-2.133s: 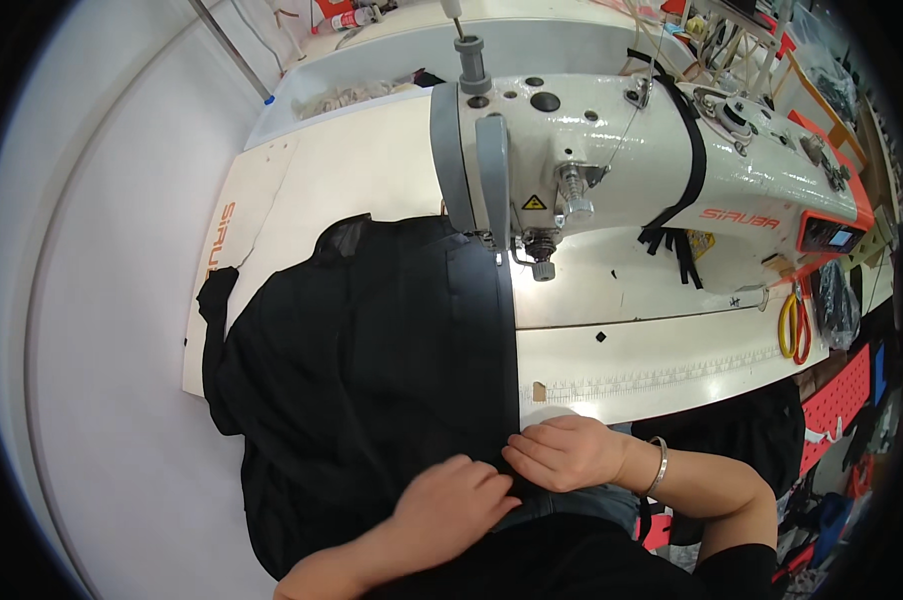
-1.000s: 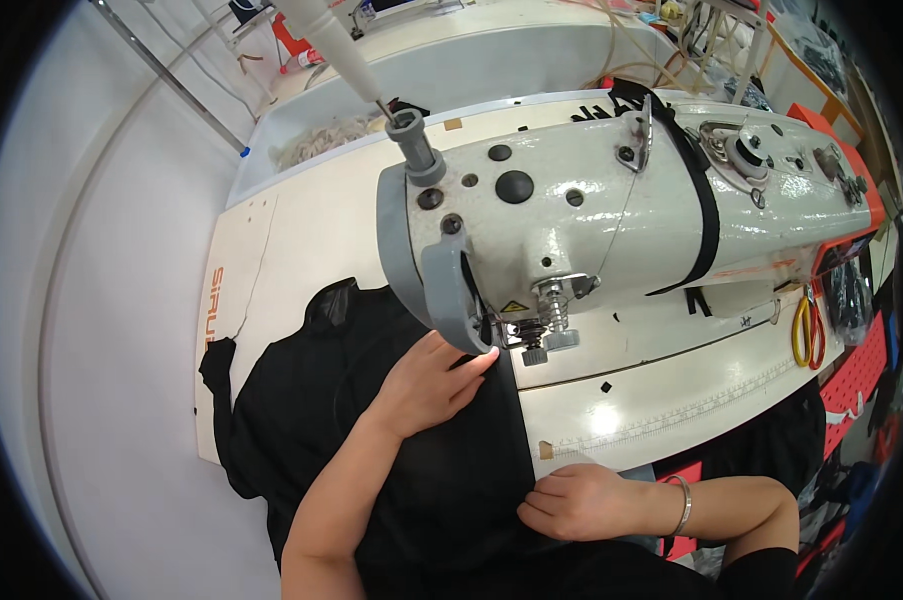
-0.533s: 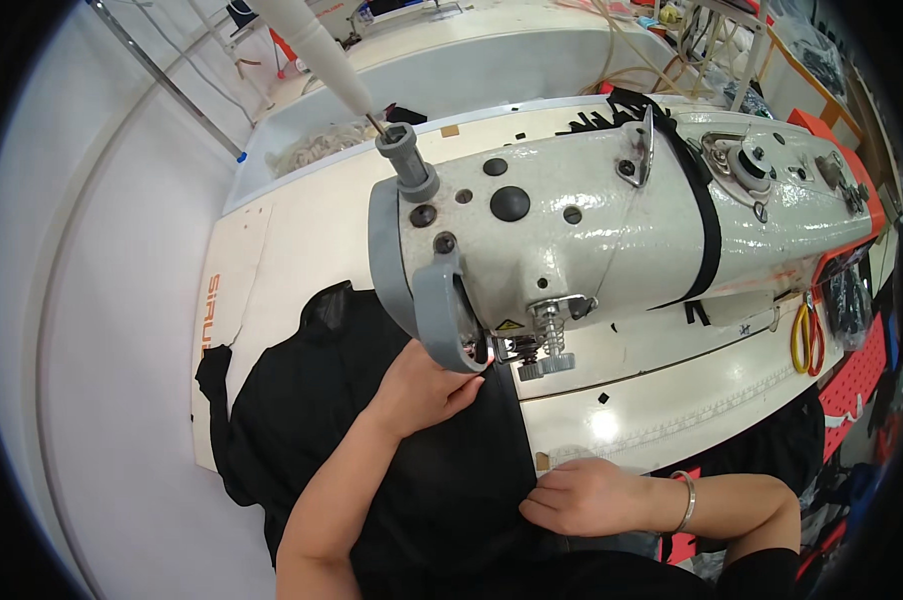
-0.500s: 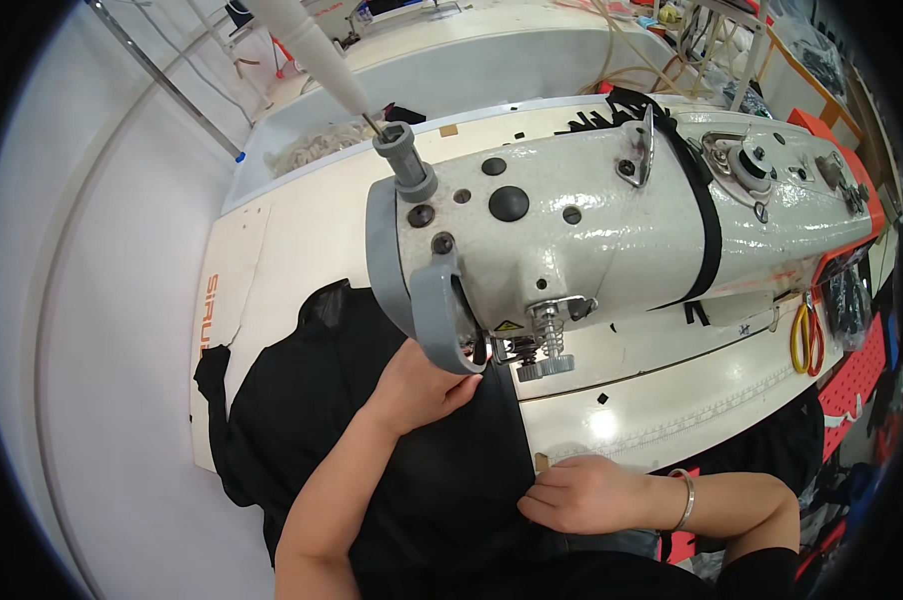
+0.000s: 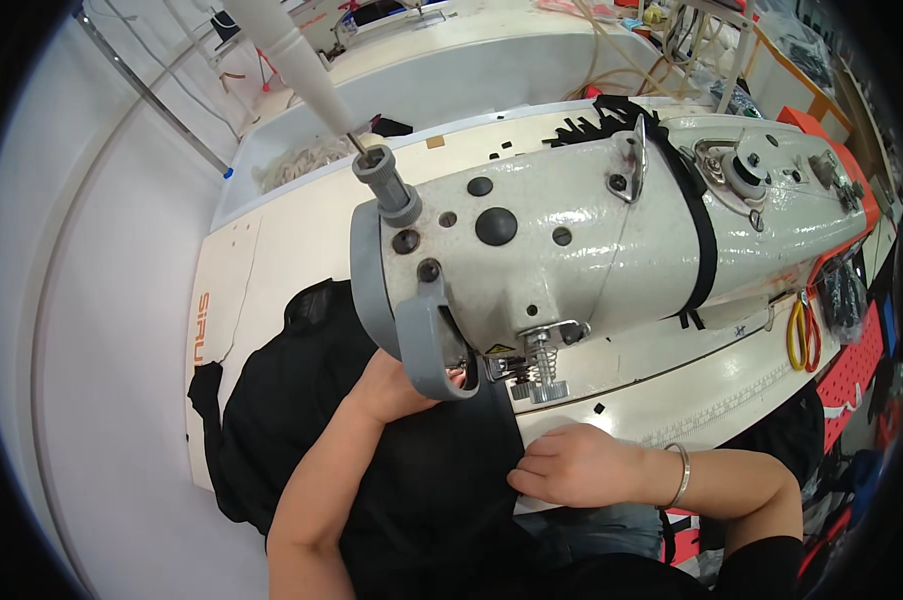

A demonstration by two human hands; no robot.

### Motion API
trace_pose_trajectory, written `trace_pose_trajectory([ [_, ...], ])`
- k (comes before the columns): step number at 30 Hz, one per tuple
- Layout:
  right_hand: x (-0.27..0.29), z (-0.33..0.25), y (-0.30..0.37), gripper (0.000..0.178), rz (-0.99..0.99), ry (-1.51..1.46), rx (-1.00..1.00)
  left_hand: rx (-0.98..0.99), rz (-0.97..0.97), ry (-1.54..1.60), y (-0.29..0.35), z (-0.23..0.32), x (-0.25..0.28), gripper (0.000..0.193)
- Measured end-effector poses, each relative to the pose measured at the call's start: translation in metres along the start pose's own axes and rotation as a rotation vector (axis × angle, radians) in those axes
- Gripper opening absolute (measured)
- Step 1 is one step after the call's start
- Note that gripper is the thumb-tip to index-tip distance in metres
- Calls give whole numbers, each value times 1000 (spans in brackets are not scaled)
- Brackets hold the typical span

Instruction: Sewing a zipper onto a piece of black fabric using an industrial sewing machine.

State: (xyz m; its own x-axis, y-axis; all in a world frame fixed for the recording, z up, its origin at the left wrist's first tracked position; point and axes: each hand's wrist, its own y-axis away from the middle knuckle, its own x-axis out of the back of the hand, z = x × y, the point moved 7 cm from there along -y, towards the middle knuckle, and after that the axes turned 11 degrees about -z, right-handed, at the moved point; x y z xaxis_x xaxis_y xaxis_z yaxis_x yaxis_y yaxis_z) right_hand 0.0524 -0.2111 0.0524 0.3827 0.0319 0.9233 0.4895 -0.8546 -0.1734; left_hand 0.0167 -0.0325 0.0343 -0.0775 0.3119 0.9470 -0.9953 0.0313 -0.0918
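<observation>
**Black cloth (image 5: 427, 470) spread under the sewing machine (image 5: 532, 225), both hands on it**

Far left: a narrow black tail (image 5: 206, 385) lies on the white table (image 5: 287, 230), out to the side of the main piece. The black cloth fills the left of the table and runs to the near edge; its bulk lies left of the machine, probably because that side has room for it.

Centre-left: left hand (image 5: 394, 388) lies on the cloth, close to the needle area, its fingertips partly behind the grey guard (image 5: 417, 340). Cannot tell whether they pinch or press. Placement suggests control of the cloth where it meets the machine.

Centre-right: right hand (image 5: 575, 466) has its fingers narrow, drawn together on the cloth's right edge, nearer the body. Likely reason: two contacts keep that edge straight and lightly taut.

Right: black band (image 5: 709, 230) loops over the machine arm. Scissors (image 5: 812, 320) rest beyond the printed ruler (image 5: 722, 408), well apart from the cloth, presumably within reach but out of its way.
</observation>
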Motion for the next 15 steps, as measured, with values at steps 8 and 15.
trace_pose_trajectory([
  [8, 3, 18, -7, 20, 26, 75, 11, 36, 19, 191, -18, 9, 30, 32],
  [15, 2, 18, -4, 17, 37, 131, 28, -3, -109, -185, 14, 67, -2, 35],
])
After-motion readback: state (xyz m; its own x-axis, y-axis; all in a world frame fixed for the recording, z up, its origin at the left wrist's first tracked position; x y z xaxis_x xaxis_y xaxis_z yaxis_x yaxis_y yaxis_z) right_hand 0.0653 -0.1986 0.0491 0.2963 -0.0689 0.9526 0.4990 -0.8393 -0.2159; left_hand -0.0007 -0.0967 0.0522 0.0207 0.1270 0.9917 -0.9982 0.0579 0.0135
